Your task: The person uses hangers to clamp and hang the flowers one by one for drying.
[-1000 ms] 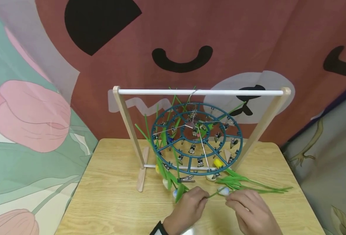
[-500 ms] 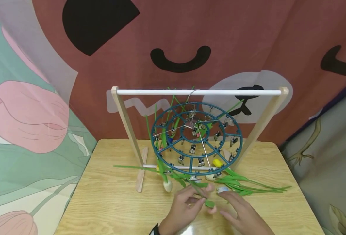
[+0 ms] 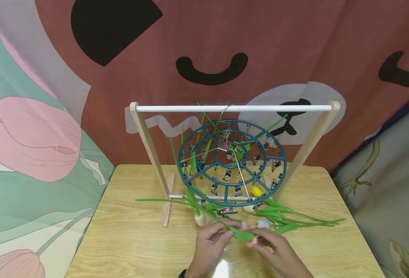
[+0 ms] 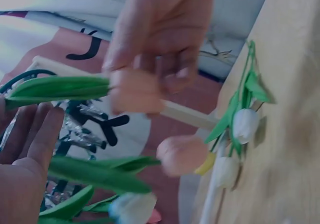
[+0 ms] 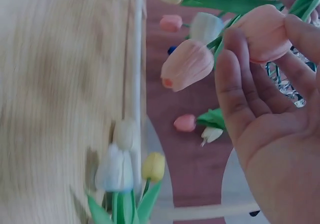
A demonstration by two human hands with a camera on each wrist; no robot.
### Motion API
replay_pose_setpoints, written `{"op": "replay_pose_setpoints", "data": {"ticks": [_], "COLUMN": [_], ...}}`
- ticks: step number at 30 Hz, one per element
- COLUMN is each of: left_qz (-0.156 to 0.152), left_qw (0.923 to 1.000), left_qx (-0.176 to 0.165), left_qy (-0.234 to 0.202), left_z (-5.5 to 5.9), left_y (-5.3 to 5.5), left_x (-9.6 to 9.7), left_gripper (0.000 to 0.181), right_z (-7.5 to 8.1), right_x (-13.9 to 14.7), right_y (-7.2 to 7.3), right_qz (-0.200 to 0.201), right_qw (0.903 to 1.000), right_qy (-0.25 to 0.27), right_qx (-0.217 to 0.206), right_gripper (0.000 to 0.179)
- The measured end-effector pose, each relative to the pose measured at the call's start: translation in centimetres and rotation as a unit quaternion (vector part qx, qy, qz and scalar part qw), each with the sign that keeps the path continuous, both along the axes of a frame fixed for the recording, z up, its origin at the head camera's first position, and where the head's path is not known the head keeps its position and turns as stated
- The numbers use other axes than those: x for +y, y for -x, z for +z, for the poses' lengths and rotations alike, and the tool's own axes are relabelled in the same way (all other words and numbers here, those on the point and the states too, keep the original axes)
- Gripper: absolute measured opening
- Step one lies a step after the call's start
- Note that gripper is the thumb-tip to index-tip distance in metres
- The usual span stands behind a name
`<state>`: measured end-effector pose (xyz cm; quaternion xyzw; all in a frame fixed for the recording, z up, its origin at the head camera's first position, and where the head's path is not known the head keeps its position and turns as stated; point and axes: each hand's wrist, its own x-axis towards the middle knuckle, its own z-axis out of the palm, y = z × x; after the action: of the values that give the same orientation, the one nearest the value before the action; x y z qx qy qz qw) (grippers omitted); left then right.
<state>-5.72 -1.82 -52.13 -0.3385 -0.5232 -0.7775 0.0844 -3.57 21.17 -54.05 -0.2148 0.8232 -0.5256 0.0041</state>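
My left hand [image 3: 209, 245] pinches the green stem of a pale pink artificial tulip, whose stem runs off to the left. My right hand [image 3: 279, 251] holds that tulip's blossom [image 5: 265, 31] between thumb and fingers, as the right wrist view shows. A second pink tulip [image 4: 182, 155] hangs close by, below the held blossom in the left wrist view. Just beyond the hands is a round blue-green hanger [image 3: 225, 204] with several metal clips [image 3: 238, 190]. Tulips with green stems hang at its left and back, partly hidden by its rings.
The hanger hooks over the white bar [image 3: 190, 109] of a wooden stand [image 3: 151, 154]. Loose tulips, including a yellow one [image 3: 257, 192] and a bluish-white one [image 3: 263, 223], lie on the table [image 3: 121, 239] to the right. A printed curtain [image 3: 204, 34] stands behind.
The pink tulip has been turned so its stem points left and its blossom right. My right hand has moved left and taken hold of the blossom.
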Motion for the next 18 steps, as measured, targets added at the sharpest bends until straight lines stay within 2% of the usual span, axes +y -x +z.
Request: {"op": "replay_pose_setpoints", "data": {"ticks": [3,7,10,14,18], "left_qz": [0.020,0.030,0.030,0.076,0.120], "left_qw": [0.9997,0.9991,0.9992,0.9966,0.9924], "left_qx": [0.012,0.027,0.025,0.021,0.005], "left_qy": [0.012,0.012,0.010,0.024,0.028], "left_z": [-0.4,-0.8,-0.8,-0.6,-0.5], "left_y": [-0.4,-0.6,-0.7,-0.6,-0.4], "left_x": [0.4,0.8,1.0,1.1,1.0], "left_gripper": [0.035,0.040,0.040,0.030,0.022], "right_z": [0.2,0.6,0.9,1.4,1.8], "right_x": [-0.5,-1.5,-2.1,-2.7,-2.8], "right_y": [0.0,0.2,0.3,0.3,0.2], "right_qz": [0.006,0.023,0.023,0.010,-0.006], "right_qw": [0.9995,0.9972,0.9952,0.9953,0.9941], "right_qy": [0.029,0.054,0.058,0.039,-0.002], "right_qx": [0.008,0.045,0.076,0.088,0.108], "right_gripper": [0.035,0.040,0.043,0.043,0.041]}}
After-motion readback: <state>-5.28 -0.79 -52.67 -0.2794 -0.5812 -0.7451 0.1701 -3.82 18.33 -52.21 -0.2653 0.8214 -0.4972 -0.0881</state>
